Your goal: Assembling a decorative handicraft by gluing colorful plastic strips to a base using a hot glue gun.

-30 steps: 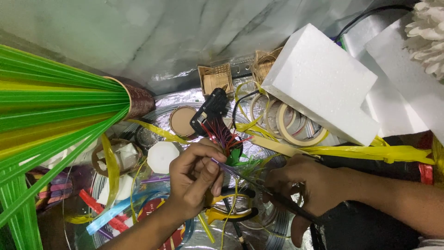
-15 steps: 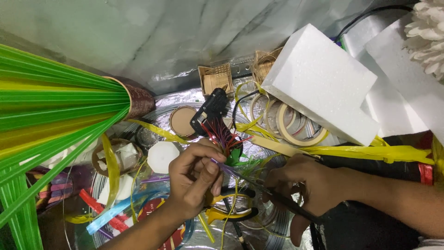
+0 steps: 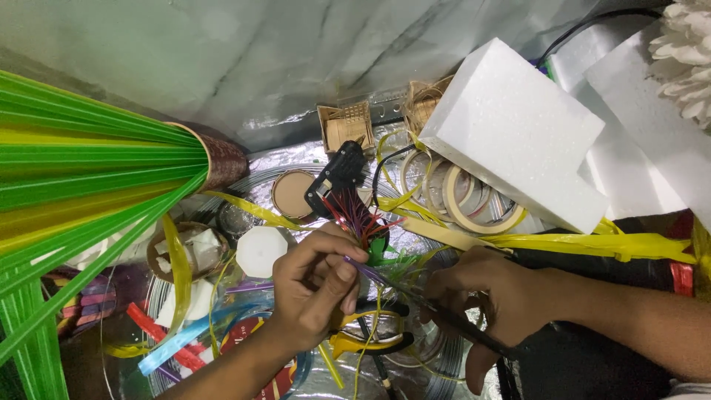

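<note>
- We see a white foam block (image 3: pixel 518 130) at upper right, lying over some tape rolls (image 3: pixel 459 196).
- A fan of green strips (image 3: pixel 81 170) spreads from the left, gathered in a brown sleeve (image 3: pixel 222 163).
- Two small woven baskets (image 3: pixel 345 124) stand by the wall.
- A white octagonal lid (image 3: pixel 259 250) lies beside a round tan disc (image 3: pixel 291 194).
- A yellow ribbon (image 3: pixel 592 243) runs off to the right.
- A white paper flower (image 3: pixel 685 55) sits in the top right corner.
- Silver foil (image 3: pixel 296 159) covers the counter.
</note>
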